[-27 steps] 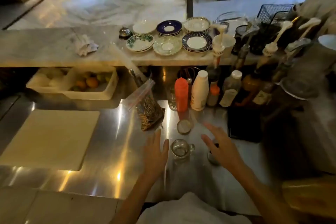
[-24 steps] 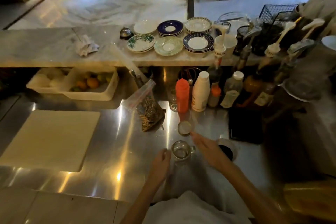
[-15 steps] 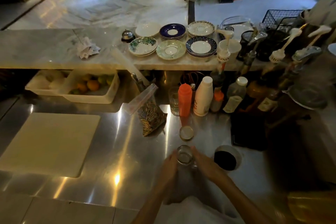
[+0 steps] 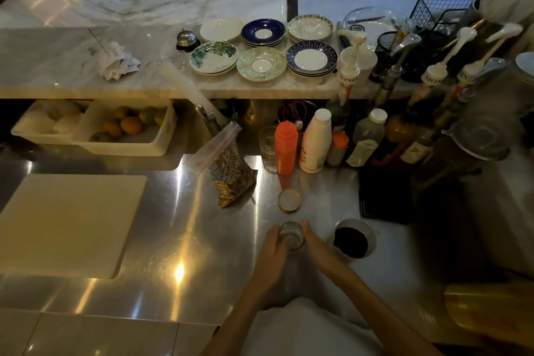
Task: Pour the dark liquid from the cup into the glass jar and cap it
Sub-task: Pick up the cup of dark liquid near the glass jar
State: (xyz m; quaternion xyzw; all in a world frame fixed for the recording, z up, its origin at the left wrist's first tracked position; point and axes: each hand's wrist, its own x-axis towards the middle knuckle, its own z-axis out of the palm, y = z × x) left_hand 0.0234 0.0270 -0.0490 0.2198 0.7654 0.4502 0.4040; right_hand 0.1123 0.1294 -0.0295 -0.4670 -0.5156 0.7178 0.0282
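While hands [image 4: 291,251] cup it, glass jar [image 4: 291,235] stands uncapped, clear.

"MONIN" showing on the white pump collar of a syrup bottle [image 4: 349,78], "MON" reading partly on a second pump bottle [image 4: 431,78], other labels staying illegible

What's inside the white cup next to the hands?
The white cup holds dark liquid, filling it close to the rim. The liquid hides the cup's bottom, so anything under the surface can't be seen.
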